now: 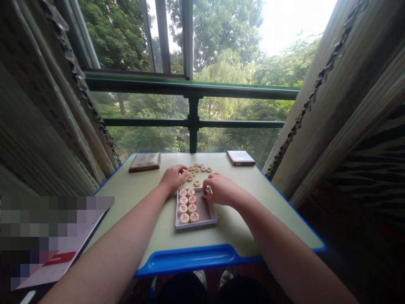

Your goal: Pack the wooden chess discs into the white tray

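Mid-frame, the box [208, 216] lies between the hands: left [174, 178] half-curled beside loose pieces [196, 169], right [219, 190] pinching one (over its upper-right corner).

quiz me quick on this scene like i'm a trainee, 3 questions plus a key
1. Multiple choice: the piece in the right hand is at which corner of the open tray?
a) near left
b) far right
c) near right

2. True or false: flat square items lie near both far corners of the table.

3. Fill in: the red-marked pieces in the tray form two columns of ____ each.

Key: 1 b; 2 true; 3 four
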Tool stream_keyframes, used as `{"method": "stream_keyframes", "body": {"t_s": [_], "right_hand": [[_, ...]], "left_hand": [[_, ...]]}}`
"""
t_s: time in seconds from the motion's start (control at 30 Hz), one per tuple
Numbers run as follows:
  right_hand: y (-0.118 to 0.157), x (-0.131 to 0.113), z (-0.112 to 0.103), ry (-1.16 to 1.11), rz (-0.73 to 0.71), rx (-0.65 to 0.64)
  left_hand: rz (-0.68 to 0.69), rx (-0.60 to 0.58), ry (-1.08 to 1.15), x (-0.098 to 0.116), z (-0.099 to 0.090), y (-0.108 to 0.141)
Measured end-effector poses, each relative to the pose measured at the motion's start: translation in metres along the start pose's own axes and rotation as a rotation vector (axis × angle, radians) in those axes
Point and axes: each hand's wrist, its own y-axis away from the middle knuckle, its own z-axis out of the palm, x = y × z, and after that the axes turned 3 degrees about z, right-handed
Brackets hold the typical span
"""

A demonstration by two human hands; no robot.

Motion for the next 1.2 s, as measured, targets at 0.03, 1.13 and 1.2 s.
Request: {"method": "stream_keyframes", "body": {"t_s": [0.03,1.13,1.2], "right_hand": [[-0.0003,0.0,0.0002,0.006,0.006,-0.004],[-0.0038,-0.0072,0.0017,0.057,0.09,-0.076],[-0.0046,-0.0051,0.0016,0.036,0.077,-0.066]], "left_hand": [[0.002,-0.001,0.0,0.0,-0.0002,0.0001],[0.034,-0.038,0.028,0.0016,-0.002,0.0005],[0.034,-0.034,0.022,0.0014,-0.0025,0.0005]]}}
